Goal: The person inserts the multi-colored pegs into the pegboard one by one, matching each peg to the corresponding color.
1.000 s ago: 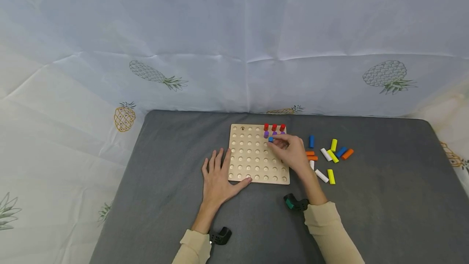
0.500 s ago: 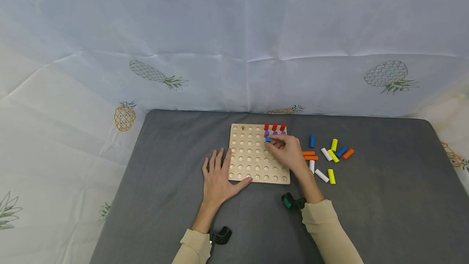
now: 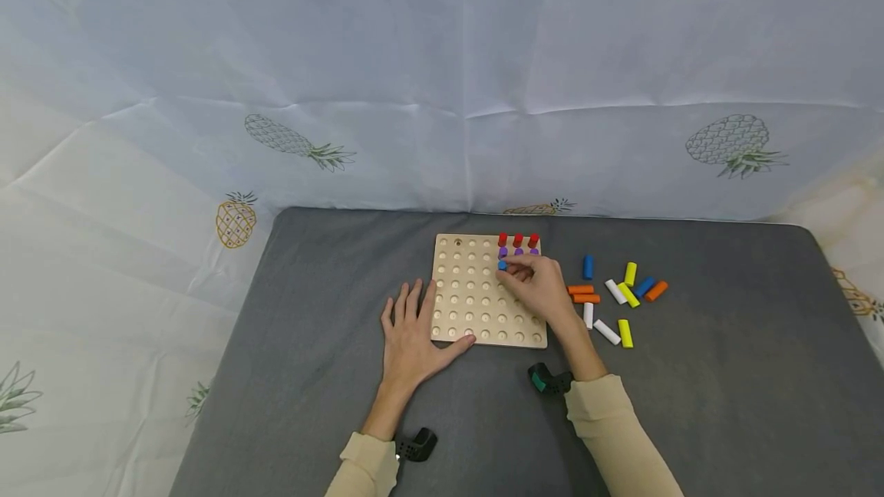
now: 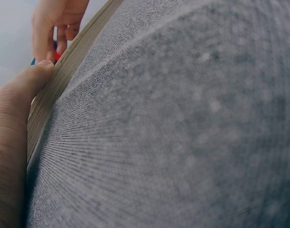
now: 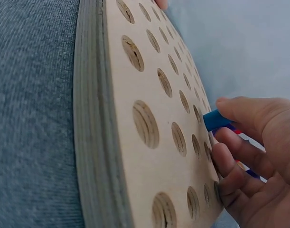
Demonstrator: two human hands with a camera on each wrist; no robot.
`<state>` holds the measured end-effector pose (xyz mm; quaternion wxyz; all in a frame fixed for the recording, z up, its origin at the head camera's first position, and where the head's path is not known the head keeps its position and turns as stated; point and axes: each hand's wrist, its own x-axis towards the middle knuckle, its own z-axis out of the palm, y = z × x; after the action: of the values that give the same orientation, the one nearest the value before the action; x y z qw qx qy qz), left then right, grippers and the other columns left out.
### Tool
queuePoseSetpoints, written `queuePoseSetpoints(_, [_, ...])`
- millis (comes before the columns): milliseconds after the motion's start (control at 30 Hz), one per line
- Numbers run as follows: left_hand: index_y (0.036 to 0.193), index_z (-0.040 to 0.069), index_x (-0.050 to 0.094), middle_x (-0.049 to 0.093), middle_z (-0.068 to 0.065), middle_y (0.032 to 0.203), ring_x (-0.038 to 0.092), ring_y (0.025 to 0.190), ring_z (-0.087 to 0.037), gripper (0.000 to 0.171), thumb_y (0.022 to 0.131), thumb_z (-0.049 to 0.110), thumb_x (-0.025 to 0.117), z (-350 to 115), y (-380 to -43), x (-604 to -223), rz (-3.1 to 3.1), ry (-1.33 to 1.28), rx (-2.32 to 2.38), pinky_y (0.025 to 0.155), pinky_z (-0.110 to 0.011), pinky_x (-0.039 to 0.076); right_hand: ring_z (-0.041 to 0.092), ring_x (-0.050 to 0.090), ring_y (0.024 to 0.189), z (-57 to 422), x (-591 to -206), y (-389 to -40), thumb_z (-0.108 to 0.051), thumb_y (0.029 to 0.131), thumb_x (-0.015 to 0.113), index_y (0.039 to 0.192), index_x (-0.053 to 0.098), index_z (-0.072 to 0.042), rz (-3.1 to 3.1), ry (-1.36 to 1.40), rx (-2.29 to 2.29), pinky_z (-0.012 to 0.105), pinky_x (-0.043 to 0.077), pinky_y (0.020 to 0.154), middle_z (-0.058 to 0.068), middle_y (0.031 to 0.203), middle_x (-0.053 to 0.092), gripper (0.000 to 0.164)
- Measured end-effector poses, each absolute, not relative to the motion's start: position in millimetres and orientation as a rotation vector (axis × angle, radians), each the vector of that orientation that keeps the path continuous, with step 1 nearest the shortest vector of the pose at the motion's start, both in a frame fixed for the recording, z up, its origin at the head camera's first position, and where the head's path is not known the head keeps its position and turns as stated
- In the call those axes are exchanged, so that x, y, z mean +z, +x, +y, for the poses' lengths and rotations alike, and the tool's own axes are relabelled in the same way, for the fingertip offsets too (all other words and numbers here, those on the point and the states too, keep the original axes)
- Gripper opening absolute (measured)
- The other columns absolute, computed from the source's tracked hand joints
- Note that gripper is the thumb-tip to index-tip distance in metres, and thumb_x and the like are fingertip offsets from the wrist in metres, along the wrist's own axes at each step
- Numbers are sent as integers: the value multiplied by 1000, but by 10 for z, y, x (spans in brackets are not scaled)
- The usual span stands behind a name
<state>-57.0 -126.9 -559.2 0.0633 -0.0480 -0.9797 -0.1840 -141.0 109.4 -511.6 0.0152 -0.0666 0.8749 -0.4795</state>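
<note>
A wooden pegboard (image 3: 456, 290) with rows of round holes lies on the grey cloth. Between thumb and fingers, my right hand (image 3: 542, 286) pinches a blue peg (image 5: 215, 120), upright at the board just in front of the purple pegs. My left hand (image 3: 410, 343) rests at the board's left side, fingers spread, its thumb (image 4: 38, 71) on the near edge. Red pegs (image 3: 518, 240) stand in the far row at the right, with purple pegs (image 3: 503, 252) in the row before them, partly covered by my right hand.
Loose pegs lie right of the board: a blue peg (image 3: 588, 267), orange pegs (image 3: 586, 298), white pegs (image 3: 606, 331) and yellow pegs (image 3: 625, 333). Behind the grey table (image 3: 331, 251) hangs a pale curtain (image 3: 387, 159) printed with pineapples.
My right hand has shifted slightly left with the blue peg, which now stands in line with the leftmost purple peg. The left hand has stayed put.
</note>
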Motion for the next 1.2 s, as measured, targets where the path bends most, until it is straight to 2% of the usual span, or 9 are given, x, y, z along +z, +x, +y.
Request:
queuePoseSetpoints(200, [164, 22, 26, 39, -16, 163, 30, 154, -39, 115, 74, 82, 65, -1265, -573, -5581, -2963, -143, -568, 123, -64, 18, 12, 44, 54, 1098, -5104, -1413, -15, 89, 80, 112, 78, 0, 2734, -217, -1465, 20, 36, 52, 5, 65, 53, 28])
queuePoseSetpoints(333, [164, 22, 26, 39, -16, 163, 30, 154, -39, 115, 74, 82, 65, -1263, -569, -5579, -2963, -142, -575, 123, -64, 18, 11, 35, 46, 1107, -5090, -1408, -18, 90, 78, 116, 77, -2, 2717, -209, -1441, 21, 28, 46, -1, 56, 42, 30])
queuePoseSetpoints(767, [164, 21, 27, 39, -16, 163, 30, 154, -39, 115, 73, 82, 65, -1268, -567, -5582, -2956, -141, -590, 123, -64, 18, 9, 33, 44, 1144, -5061, -1358, -18, 91, 77, 121, 76, -4, 2719, -186, -1458, 23, 27, 45, -1, 55, 41, 33])
queuePoseSetpoints(1033, [163, 22, 27, 38, -16, 163, 29, 155, -39, 115, 73, 81, 66, -1263, -563, -5569, -2969, -128, -597, 123, -64, 17, 11, 38, 47, 1267, -5040, -1294, -16, 91, 76, 118, 76, -1, 2788, -123, -1487, 25, 29, 46, 1, 56, 44, 31])
queuePoseSetpoints(1200, [163, 21, 28, 38, -16, 163, 29, 155, -39, 115, 73, 81, 66, -1262, -565, -5572, -2967, -129, -604, 123, -65, 17, 10, 34, 42, 1374, -5037, -1285, -17, 92, 76, 118, 76, 0, 2860, -100, -1471, 24, 26, 43, 0, 53, 41, 31])
